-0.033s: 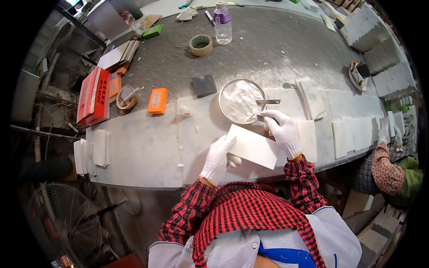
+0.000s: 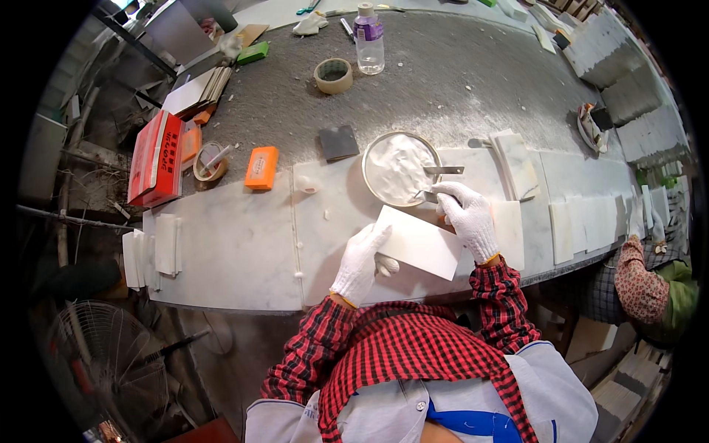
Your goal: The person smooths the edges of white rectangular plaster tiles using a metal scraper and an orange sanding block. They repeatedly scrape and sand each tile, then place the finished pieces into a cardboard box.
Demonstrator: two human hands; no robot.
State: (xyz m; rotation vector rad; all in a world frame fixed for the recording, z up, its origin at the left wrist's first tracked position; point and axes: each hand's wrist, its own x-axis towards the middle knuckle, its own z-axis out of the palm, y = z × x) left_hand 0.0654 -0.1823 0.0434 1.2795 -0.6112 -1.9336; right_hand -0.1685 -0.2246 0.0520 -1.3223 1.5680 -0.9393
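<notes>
Between the left hand [image 2: 360,258] and the white strips [image 2: 168,245], free room is found; ahead, passage is obstructed by the bowl [image 2: 364,171].

Metal tool [image 2: 426,196] — partly hidden by right hand [image 2: 467,217].

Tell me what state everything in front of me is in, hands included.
Left hand: gripping white slab
Right hand: closed on metal tool
White slab: held slantwise
Round dish: uncovered, holding white paste
Bottle: upright, capped
Tape roll: lying flat
Fan: running or stopped, can't tell
</notes>
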